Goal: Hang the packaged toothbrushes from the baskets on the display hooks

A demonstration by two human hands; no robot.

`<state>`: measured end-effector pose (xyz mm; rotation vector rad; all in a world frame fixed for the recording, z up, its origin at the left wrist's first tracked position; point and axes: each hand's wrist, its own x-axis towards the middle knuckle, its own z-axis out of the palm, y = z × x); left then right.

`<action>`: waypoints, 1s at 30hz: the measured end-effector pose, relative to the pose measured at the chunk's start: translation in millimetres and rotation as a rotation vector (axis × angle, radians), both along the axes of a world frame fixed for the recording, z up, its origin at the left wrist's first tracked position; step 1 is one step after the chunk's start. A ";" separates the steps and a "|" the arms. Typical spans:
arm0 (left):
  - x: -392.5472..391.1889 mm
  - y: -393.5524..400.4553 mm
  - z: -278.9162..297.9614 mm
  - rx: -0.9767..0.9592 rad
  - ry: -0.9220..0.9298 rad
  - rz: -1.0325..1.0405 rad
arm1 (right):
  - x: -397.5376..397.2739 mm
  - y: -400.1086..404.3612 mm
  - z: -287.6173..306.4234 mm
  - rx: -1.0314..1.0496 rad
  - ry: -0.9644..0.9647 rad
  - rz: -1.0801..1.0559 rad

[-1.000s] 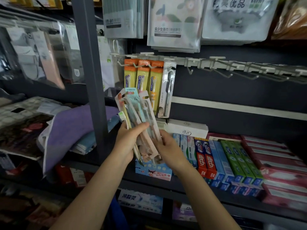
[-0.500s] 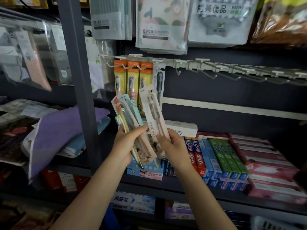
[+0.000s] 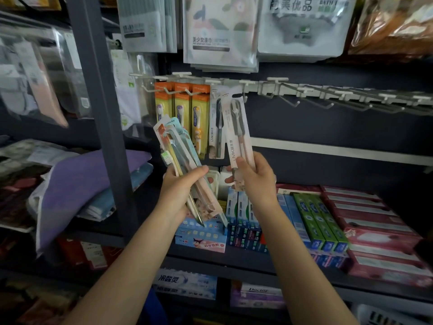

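right hand (image 3: 254,178) pinches one pack (image 3: 237,132) by its foot, top raised toward a hook (image 3: 244,96). left hand (image 3: 181,191) grips spare packs (image 3: 180,160), kept aside.

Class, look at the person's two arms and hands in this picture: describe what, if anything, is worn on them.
Both forearms are bare to the frame's lower edge: no sleeves show. The left hand and the right hand wear no gloves, and no rings, watch or bracelets are visible.
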<state>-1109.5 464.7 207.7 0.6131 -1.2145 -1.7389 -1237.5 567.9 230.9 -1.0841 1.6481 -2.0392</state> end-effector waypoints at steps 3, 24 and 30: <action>-4.5 0.3 0.5 -0.015 -0.002 0.026 | 0.3 -3.1 -3.2 -0.014 -0.021 0.006; -19.0 -2.5 -4.3 0.025 -0.010 0.084 | -15.7 -19.7 -62.9 0.163 -0.158 0.036; -20.5 -3.7 -5.9 0.024 -0.046 0.110 | -27.4 -41.8 -40.1 0.187 -0.346 0.077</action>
